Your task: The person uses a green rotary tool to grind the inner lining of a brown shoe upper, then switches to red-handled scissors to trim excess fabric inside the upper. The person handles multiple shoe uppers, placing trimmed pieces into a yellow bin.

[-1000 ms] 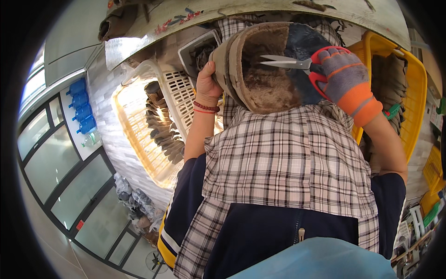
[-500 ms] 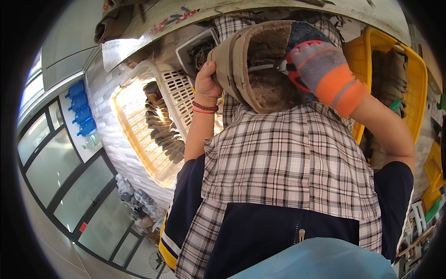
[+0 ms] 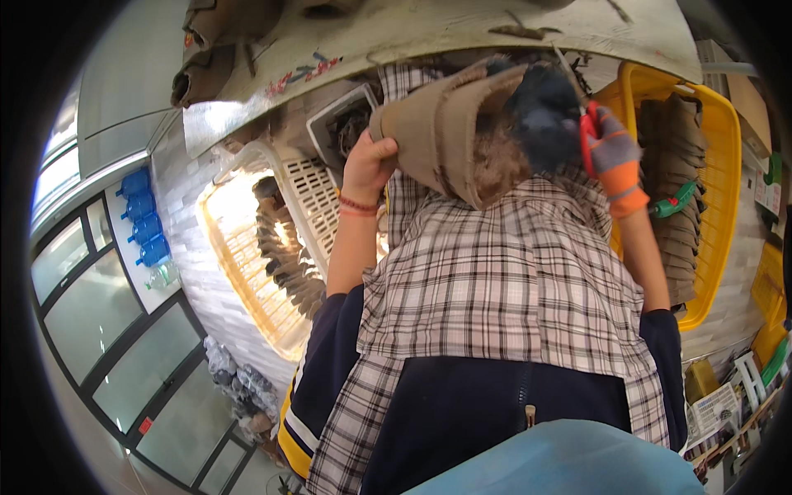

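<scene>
Workshop setting: glass panels and blue water bottles (image 3: pixel 140 219) at the left of the frame, a pale surface (image 3: pixel 429 33) curving across the top edge.

Nearest the lens, lower centre: checked apron (image 3: pixel 503 289) over a dark top.

Tan shoe upper (image 3: pixel 450 136) is held up at upper centre, just below the surface edge. Long axis runs roughly left to right, tilted a little; its open, fuzzy-lined side faces lower right, and a dark patch sits at its right end.

Left hand (image 3: pixel 370 161), bare with a red wristband, clenched on the left end of the shoe upper. Right hand (image 3: pixel 612 153), in an orange and grey glove, closed on red-handled scissors (image 3: pixel 584 132) at the right end, touching the dark patch. The piece spans between the two hands.

Versus 0.5 s ago: right hand has shifted outward to the right end of the piece; the upper has turned so its tan outer side shows more.

Farther out: white basket (image 3: pixel 247 272) with brown pieces at left, yellow basket (image 3: pixel 722 165) with stacked brown pieces at right.
</scene>
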A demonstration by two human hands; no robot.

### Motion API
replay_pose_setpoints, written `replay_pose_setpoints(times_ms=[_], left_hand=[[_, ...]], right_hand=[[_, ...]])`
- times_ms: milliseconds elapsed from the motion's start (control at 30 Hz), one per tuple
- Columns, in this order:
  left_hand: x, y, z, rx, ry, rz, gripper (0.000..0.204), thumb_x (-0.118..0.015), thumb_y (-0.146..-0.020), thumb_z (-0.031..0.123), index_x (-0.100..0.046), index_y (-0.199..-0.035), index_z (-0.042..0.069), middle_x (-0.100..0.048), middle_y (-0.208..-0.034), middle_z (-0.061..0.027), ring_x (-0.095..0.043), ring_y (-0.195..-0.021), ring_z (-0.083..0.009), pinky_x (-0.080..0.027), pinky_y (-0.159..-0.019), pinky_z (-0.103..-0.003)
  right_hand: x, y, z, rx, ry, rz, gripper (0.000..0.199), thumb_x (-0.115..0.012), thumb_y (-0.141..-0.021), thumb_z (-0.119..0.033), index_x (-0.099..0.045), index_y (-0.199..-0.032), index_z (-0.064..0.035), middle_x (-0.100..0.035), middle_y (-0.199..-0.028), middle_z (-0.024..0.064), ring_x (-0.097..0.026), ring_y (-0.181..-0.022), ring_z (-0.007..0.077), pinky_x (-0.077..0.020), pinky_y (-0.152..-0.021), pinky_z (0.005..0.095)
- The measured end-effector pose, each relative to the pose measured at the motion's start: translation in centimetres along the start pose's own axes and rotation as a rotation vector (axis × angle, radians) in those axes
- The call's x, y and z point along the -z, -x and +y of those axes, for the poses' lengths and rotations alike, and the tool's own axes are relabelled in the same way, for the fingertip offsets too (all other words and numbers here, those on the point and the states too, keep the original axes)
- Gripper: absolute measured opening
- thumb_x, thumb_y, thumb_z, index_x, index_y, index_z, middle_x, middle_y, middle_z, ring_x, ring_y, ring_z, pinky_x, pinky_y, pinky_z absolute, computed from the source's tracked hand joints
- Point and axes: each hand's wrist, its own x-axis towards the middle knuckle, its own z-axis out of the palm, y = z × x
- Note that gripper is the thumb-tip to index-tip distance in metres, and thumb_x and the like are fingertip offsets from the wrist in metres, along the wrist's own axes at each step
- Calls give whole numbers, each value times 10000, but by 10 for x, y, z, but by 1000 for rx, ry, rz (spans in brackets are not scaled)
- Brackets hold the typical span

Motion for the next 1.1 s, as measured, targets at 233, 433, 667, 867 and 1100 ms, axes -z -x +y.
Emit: replay_pose_setpoints(times_ms=[233, 433, 667, 867, 1100], left_hand=[[-25, -2, 21, 33, -201, 382, 305, -625, -880, 202, -579, -1104, 0, -628, -1035, -66, -582, -953, -157, -457, -844, -289], [-72, -83, 78, -896, -1440, 390, 63, -609, -831, 83, -590, -800, 32, -567, -769, -63, -532, -636, -191, -433, -593, -290], [-159, -210, 69, -1062, -1590, -86, 168, -653, -769, 84, -622, -929, 42, -573, -876, -108, -594, -795, -287, -481, -674, -344], [-176, -211, 56, -1119, -1752, -208, 154, -669, -703, 65, -595, -838, 59, -554, -764, -68, -556, -686, -269, -448, -603, -368], [-224, -155, 54, -1267, -1885, -354, 202, -595, -643, 11, -610, -844, 26, -518, -722, -52, -519, -660, -213, -402, -582, -325]], right_hand=[[-27, -5, 46, -210, -366, 60, 370, -737, -780, -297, -617, -994, -21, -619, -742, 40, -537, -660, 110, -449, -616, 275], [12, -32, 40, -217, -577, 303, 143, -688, -832, -143, -600, -907, -57, -541, -674, -37, -432, -556, 32, -341, -489, 201], [16, -39, 9, -189, -548, 262, 198, -714, -807, -161, -635, -926, -24, -591, -715, -7, -487, -635, 54, -421, -580, 220], [14, -35, 21, -260, -753, 255, 172, -704, -816, -142, -629, -921, -29, -578, -695, -22, -459, -597, 36, -381, -527, 202], [25, -39, 9, -324, -1029, 237, 131, -655, -857, -147, -601, -932, -54, -571, -689, -36, -414, -494, 13, -299, -437, 174]])
